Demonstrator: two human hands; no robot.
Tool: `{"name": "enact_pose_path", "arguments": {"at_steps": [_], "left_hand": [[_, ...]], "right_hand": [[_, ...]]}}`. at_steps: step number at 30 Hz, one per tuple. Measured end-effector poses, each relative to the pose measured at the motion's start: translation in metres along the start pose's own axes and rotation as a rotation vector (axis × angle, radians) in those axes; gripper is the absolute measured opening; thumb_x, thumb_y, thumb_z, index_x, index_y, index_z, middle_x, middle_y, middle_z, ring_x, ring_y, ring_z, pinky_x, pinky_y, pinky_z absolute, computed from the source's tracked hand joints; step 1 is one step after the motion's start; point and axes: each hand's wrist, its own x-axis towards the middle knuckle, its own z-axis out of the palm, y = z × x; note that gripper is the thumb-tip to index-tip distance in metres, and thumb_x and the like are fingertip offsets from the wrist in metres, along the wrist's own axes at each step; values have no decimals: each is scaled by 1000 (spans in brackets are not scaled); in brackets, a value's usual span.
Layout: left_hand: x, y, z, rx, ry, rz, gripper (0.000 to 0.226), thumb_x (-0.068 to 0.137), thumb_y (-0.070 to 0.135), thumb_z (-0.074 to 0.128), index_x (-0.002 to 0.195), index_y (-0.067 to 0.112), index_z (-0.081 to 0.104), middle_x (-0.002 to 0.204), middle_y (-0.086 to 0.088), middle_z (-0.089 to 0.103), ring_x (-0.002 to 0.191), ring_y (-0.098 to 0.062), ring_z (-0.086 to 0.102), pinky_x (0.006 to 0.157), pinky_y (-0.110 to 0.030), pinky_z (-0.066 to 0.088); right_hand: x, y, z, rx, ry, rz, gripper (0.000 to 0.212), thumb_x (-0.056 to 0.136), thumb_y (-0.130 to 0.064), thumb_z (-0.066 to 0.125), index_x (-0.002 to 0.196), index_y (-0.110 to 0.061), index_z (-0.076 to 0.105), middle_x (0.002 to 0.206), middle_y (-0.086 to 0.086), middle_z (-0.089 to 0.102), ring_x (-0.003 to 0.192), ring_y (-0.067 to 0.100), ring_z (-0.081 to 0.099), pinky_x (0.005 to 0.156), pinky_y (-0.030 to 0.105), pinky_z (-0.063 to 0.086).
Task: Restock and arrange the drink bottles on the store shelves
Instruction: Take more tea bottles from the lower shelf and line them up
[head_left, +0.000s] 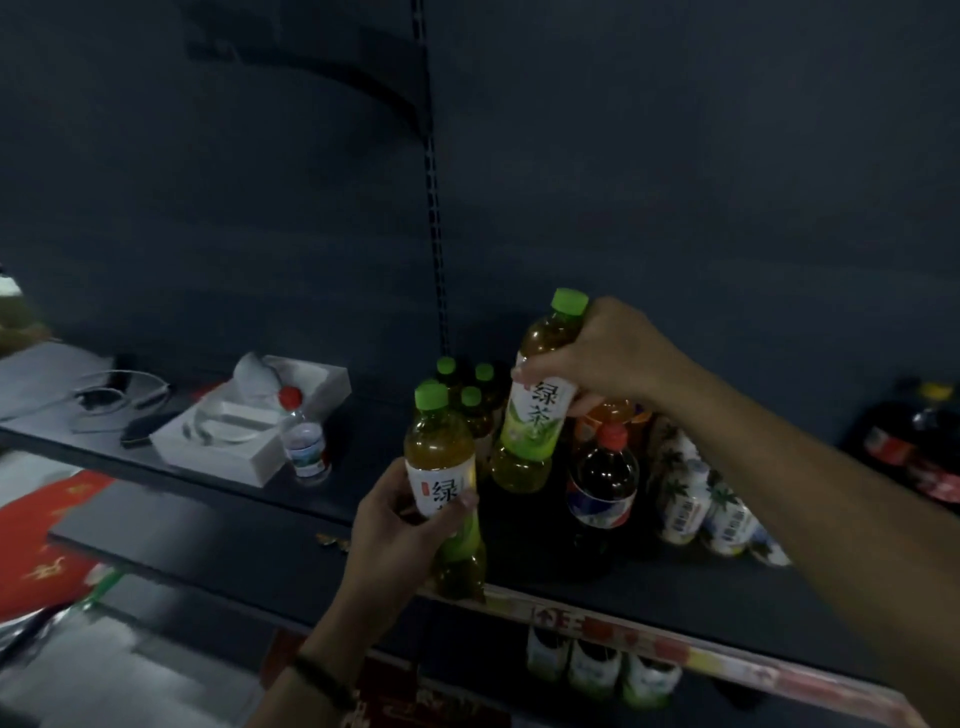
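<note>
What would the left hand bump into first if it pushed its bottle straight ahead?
Probably the green-capped bottles standing behind the bottle that the left hand holds, though depth is unclear.

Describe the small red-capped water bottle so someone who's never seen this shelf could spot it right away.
Find the dark shelf and, left of the green-capped tea bottles, an open white box. The water bottle stands upright at that box's right corner. It alone there is small, clear and red-capped.
</note>
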Motion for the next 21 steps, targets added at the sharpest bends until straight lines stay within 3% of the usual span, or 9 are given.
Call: {"name": "enact_pose_path", "arguments": {"at_steps": [7, 9, 14, 21], "left_hand": [[29, -7, -7, 17, 8, -2, 32, 87, 22, 84, 116, 28, 72, 109, 3, 80, 103, -13, 75, 87, -36, 63], [36, -8, -7, 18, 7, -9, 32, 88, 21, 84, 117, 28, 72, 109, 4, 80, 103, -11, 76, 84, -32, 63], [57, -12, -4, 21, 10, -31, 34, 85, 15, 86, 115, 26, 73, 108, 3, 81, 101, -12, 77, 83, -30, 63], [79, -16, 6, 17, -1, -45, 36, 85, 15, 86, 117, 23, 71, 108, 1, 81, 100, -13, 77, 79, -25, 62]], "right_hand": [[78, 32, 34, -415, -152, 144, 59, 50, -55, 99, 86, -12, 80, 77, 4, 80, 64, 15, 78, 57, 32, 64], [91, 46, 43, -435, -185, 163, 54, 52, -43, 102, 84, -7, 78, 76, 7, 78, 62, 18, 77, 55, 31, 64], [116, 67, 53, -379, -307, 245, 64, 54, -21, 104, 107, -5, 71, 110, 13, 71, 85, 29, 77, 67, 44, 68], [131, 70, 79, -476, -405, 234, 61, 55, -15, 105, 99, -5, 64, 104, 15, 70, 82, 34, 78, 66, 49, 67]]}}
